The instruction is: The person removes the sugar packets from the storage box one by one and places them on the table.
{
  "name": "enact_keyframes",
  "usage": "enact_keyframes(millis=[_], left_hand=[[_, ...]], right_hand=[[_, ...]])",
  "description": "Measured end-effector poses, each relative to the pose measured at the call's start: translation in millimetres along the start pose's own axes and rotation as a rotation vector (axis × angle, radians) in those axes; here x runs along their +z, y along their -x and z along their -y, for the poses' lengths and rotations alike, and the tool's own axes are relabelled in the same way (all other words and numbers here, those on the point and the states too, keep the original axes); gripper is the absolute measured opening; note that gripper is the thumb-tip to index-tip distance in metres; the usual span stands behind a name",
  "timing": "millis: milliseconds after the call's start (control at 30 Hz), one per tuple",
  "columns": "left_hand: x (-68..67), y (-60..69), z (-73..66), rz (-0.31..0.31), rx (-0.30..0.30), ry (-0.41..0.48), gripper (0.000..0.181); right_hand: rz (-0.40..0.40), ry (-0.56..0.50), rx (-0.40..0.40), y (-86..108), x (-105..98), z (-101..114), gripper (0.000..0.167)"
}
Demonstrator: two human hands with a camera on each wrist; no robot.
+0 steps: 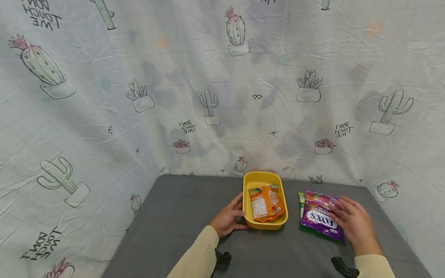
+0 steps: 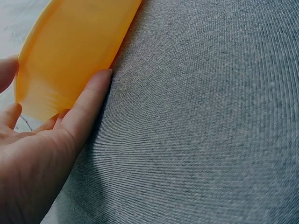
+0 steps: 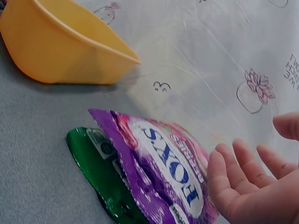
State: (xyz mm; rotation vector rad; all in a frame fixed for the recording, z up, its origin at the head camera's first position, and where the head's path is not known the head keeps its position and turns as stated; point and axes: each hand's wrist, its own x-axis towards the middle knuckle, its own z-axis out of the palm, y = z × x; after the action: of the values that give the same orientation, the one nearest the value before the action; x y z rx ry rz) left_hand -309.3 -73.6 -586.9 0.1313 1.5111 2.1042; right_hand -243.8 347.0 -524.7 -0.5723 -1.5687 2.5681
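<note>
1. Holding the yellow tub [image 1: 265,225] at lower centre of the head view, the person's left hand [image 1: 227,217] has its fingers along the left wall and its thumb around the near corner. An orange packet [image 1: 265,204] lies inside.
2. The right hand [image 1: 354,222], at lower right, grasps nothing visible: its fingers are loosely bent, over the right edge of a purple packet [image 1: 320,218]. Whether the fingertips touch it cannot be told.
3. The purple packet lies partly on top of a green packet [image 3: 96,161], both on the grey table [image 1: 191,200], right of the tub.
4. The likeliest slip seems to be the packets parting: closing on the purple one alone could leave the green one behind or drag it askew, since they merely overlap.
5. The purple wrapper looks glossy, so a light pinch at its edge might slide off, or crumple the film without lifting the packet.
6. The left hand bears on one end only; a knock against the opposite wall could swing the tub around or tip it.
7. The orange packet takes up much of the tub's floor, so anything laid over it could ride up on the rim.
</note>
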Motion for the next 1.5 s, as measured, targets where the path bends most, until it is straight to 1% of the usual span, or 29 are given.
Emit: enact_keyframes(millis=[100,233,433,500,633,767,867,1000,1133,1333,1500], left_hand=[[0.0,-0.2,-0.4,0.002,-0.001,-0.002,0.087],[-0.5,-0.2,-1.2,0.001,-0.005,0.003,0.088],[-1.9,-0.7,-1.7,0.006,-0.002,0.002,0.088],[-2.1,-1.1,-1.4,0.006,-0.006,0.004,0.088],[-2.0,-1.7,-2.1,0.007,-0.004,0.005,0.088],[-2.3,-2.2,-2.5,0.008,-0.007,0.006,0.088],[-2.5,-2.3,-2.9,0.014,-0.005,0.001,0.089],[-2.2,-1.3,-5.0,0.025,-0.001,-0.005,0.089],[-2.6,-0.6,-6.0,0.033,-0.006,-0.006,0.088],[-3.1,-0.9,-5.3,0.022,-0.008,0.003,0.089],[-3.5,-1.9,-3.3,0.015,-0.006,0.004,0.088]], right_hand=[[0.067,0.030,-0.022,1.2,4.3,-1.3,0.023],[0.118,0.072,-0.040,1.3,11.5,-3.0,0.027],[0.207,0.129,-0.070,2.2,18.4,-5.0,0.029],[0.224,0.153,-0.073,2.1,21.0,-5.7,0.031],[0.226,0.213,-0.063,0.8,27.4,-7.1,0.036],[0.228,0.273,-0.050,-0.4,35.5,-8.3,0.051],[0.237,0.297,-0.046,-0.1,42.4,-8.5,0.063],[0.243,0.318,-0.043,0.5,50.8,-8.8,0.072],[0.249,0.340,-0.042,1.1,57.4,-9.9,0.074],[0.269,0.344,-0.041,0.9,67.8,-11.8,0.068],[0.270,0.375,-0.035,1.0,76.5,-12.5,0.073]])
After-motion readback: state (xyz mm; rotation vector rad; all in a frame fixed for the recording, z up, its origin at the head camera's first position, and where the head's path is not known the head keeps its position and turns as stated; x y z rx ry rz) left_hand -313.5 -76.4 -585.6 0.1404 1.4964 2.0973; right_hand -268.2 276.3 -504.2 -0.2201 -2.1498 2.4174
